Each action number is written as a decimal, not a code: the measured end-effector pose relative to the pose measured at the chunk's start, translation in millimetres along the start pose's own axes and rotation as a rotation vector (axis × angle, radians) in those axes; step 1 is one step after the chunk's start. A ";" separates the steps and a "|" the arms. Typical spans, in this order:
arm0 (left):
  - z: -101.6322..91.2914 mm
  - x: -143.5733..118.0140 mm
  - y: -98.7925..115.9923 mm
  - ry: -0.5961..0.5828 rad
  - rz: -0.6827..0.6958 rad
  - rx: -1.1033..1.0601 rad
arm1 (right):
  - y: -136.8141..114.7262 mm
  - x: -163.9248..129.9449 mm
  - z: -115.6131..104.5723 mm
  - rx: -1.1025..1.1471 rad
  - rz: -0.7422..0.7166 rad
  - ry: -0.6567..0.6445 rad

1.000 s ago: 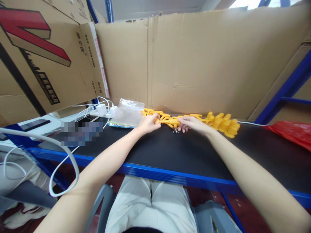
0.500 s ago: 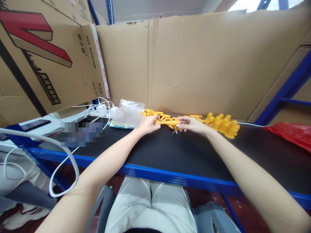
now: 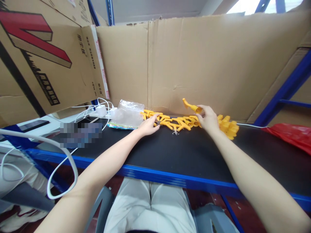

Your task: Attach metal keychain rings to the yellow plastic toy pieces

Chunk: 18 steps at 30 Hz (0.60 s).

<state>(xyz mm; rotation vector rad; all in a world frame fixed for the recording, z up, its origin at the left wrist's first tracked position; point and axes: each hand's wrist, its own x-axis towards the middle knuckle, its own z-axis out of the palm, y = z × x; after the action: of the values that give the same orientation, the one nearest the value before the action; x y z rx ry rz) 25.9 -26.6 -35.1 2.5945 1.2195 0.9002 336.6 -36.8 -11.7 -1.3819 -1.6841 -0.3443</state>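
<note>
right hand [image 3: 208, 118] lifting yellow piece [image 3: 191, 106], cardboard wall [image 3: 194, 64] close

A single head-worn camera looks forward and down over the person's outstretched arms, close above the black table [image 3: 170, 152], facing the cardboard wall [image 3: 194, 64] that stands behind it.

The right hand [image 3: 208, 118] lifted 1 yellow piece [image 3: 191, 106] clear of the pile [image 3: 176, 122]; the left hand [image 3: 148, 125] released it, fingers opened.
</note>
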 end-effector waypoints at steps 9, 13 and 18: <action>0.2 0.2 2.0 -0.024 -0.007 0.016 | 14.2 -12.5 13.1 -0.551 -0.155 -0.175; 0.4 0.9 1.0 -0.027 -0.007 0.021 | 9.8 -14.8 21.9 -0.660 -0.210 -0.243; 1.2 1.6 -0.5 -0.027 0.004 0.020 | 11.1 -16.3 25.7 -0.736 -0.238 -0.279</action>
<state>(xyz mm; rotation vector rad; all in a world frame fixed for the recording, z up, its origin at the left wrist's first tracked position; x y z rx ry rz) 27.1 -25.0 -35.5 2.6166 1.2235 0.8555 334.1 -25.7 -42.0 -1.8103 -2.0656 -1.0250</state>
